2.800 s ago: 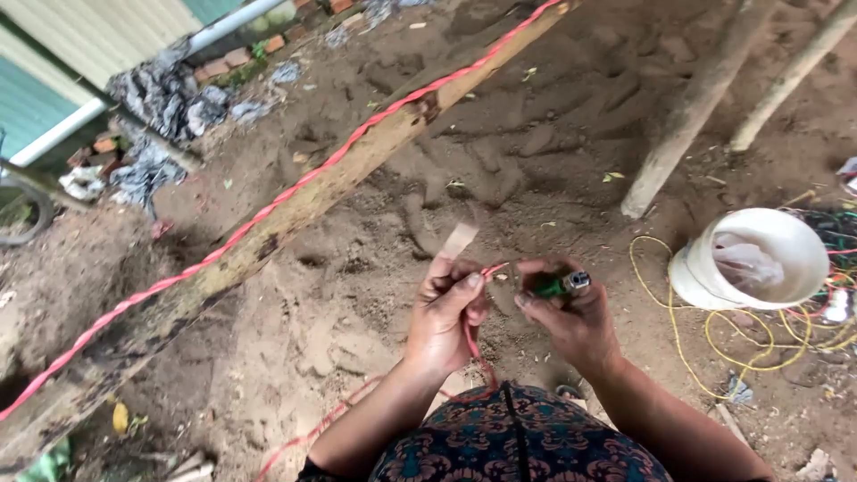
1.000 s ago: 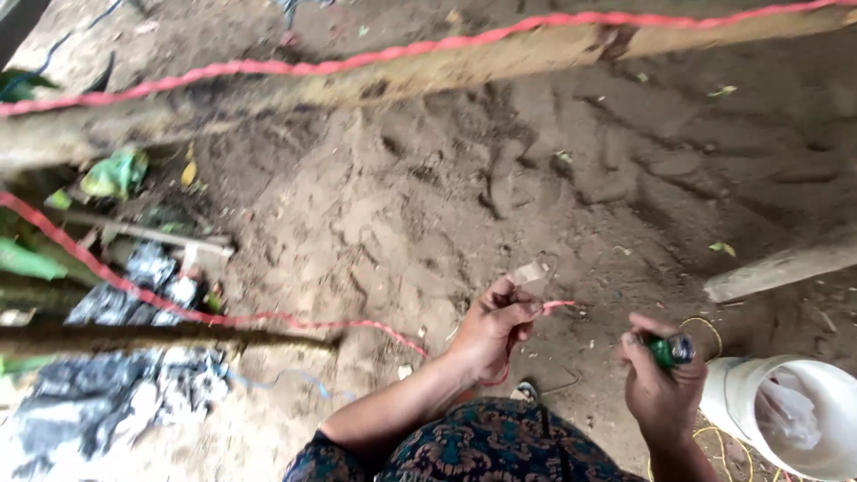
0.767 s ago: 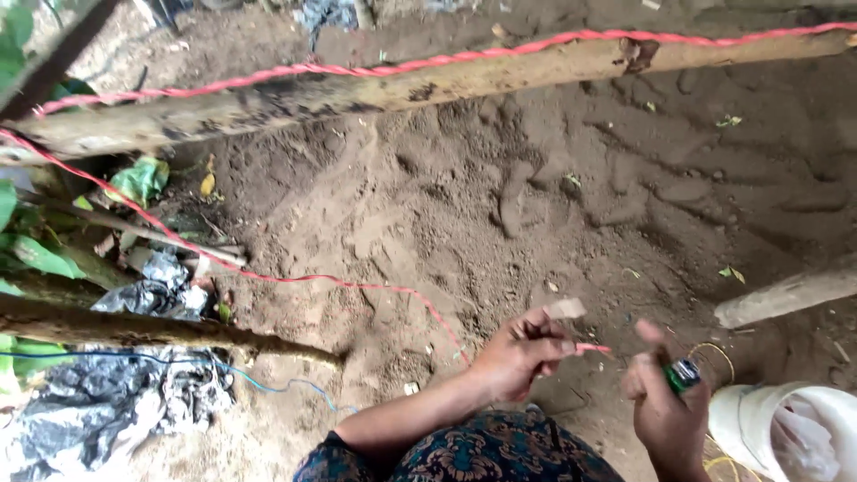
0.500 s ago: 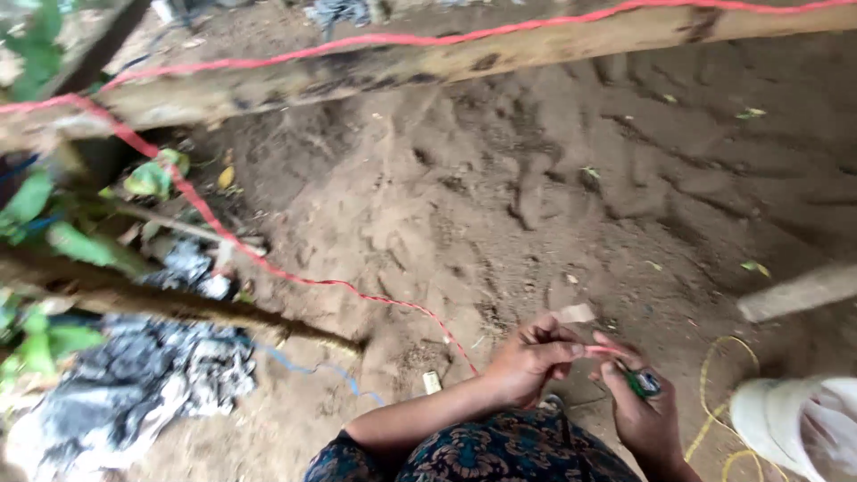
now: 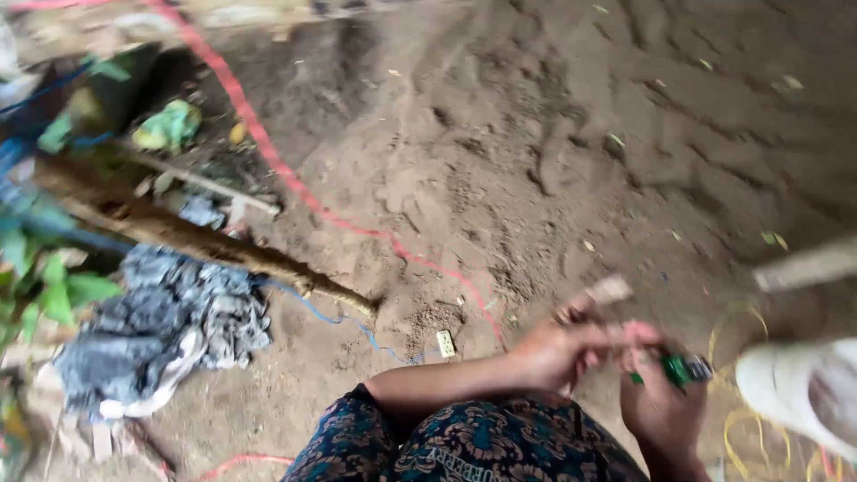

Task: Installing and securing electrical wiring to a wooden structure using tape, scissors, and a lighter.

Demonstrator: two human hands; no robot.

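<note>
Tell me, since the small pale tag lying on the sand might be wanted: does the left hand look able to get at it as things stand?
Probably yes. The pale tag lies on open sand just beyond the left hand, nothing between them, though that hand is pinching the red cord.

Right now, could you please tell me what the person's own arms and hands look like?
Both arms are bare, with no sleeves, gloves or watch to be seen. The left hand and right hand are bare too; the picture is too blurred to tell any rings. Below the arms shows a dark blue garment with a paisley-like pattern in tan and teal.
</note>
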